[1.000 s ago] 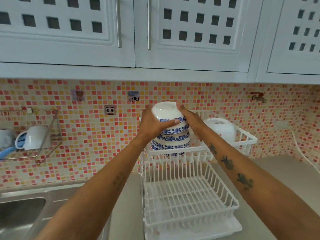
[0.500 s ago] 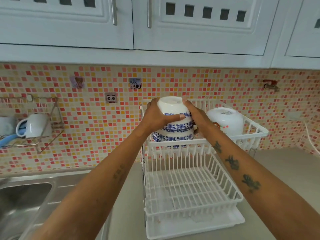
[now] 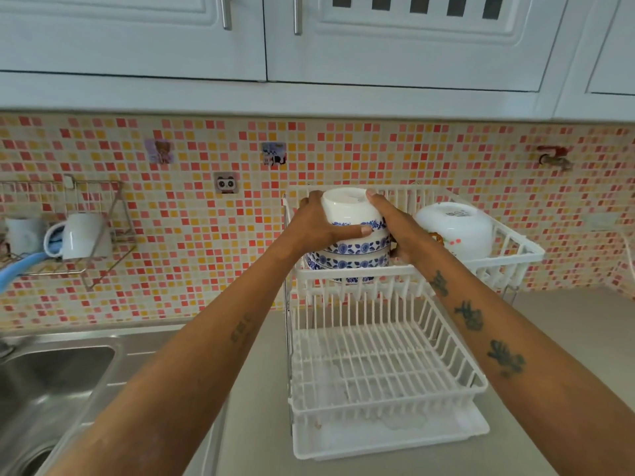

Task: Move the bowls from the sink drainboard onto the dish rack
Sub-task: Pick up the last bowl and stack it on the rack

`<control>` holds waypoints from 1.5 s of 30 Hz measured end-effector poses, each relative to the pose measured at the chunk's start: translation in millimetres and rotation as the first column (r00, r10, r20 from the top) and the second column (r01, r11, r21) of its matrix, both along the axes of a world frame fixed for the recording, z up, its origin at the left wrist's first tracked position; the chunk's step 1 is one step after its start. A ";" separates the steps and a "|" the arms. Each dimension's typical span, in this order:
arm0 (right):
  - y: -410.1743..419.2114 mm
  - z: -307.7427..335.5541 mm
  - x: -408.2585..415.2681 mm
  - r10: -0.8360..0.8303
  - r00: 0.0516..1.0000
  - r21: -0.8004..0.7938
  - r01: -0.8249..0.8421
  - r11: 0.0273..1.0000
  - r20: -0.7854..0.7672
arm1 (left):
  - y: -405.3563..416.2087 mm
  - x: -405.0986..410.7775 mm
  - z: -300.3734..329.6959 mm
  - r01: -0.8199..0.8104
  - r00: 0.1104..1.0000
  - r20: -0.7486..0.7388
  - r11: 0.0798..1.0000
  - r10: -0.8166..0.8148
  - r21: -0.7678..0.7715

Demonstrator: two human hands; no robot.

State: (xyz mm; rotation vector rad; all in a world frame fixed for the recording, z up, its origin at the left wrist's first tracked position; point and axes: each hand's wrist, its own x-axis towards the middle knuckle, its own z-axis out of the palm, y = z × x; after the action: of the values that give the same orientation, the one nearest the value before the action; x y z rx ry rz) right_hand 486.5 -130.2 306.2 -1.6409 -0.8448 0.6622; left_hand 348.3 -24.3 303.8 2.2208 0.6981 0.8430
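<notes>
We had both hands round the upturned bowls (image 3: 350, 235) in the rack's (image 3: 388, 379) upper tier, left hand (image 3: 318, 226) and right hand (image 3: 395, 228) gripping the stack's sides. Placing looked nearly done; next we judged we should let go gently.

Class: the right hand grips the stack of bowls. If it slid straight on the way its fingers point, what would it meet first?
Probably the rack's back rail, then the tiled wall; depth is unclear. The right hand points up-left, away from the camera.
</notes>
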 end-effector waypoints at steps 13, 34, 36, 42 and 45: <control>8.5 -4.3 9.3 0.017 1.000 -0.024 -0.017 1.000 -0.019 | -10.7 1.0 1.5 -0.040 0.992 -0.113 0.995 0.050 0.092; 5.8 -2.4 -1.0 -0.079 0.969 0.002 0.081 0.997 0.233 | -18.0 -13.0 9.3 -0.060 0.995 -0.081 0.998 0.062 0.022; -2.3 1.6 -9.5 -0.155 0.909 0.058 0.144 0.988 0.387 | 2.4 -11.2 1.2 -0.053 0.998 -0.026 0.998 0.053 -0.023; -18.8 7.1 -26.4 -0.104 0.748 -0.029 0.161 0.986 0.655 | -33.6 -70.9 13.0 -0.041 0.988 -0.148 0.999 0.045 0.030; -23.6 10.9 -39.5 0.015 0.736 -0.229 0.191 0.955 0.677 | -31.6 -101.1 6.2 -0.051 0.971 -0.231 0.995 0.070 0.085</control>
State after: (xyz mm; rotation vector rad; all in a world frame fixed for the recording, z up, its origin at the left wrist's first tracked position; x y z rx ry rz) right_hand 447.0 -153.8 317.1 -2.2268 -1.2142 0.0856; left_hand 247.2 -55.9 310.1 2.4050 0.8603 0.6531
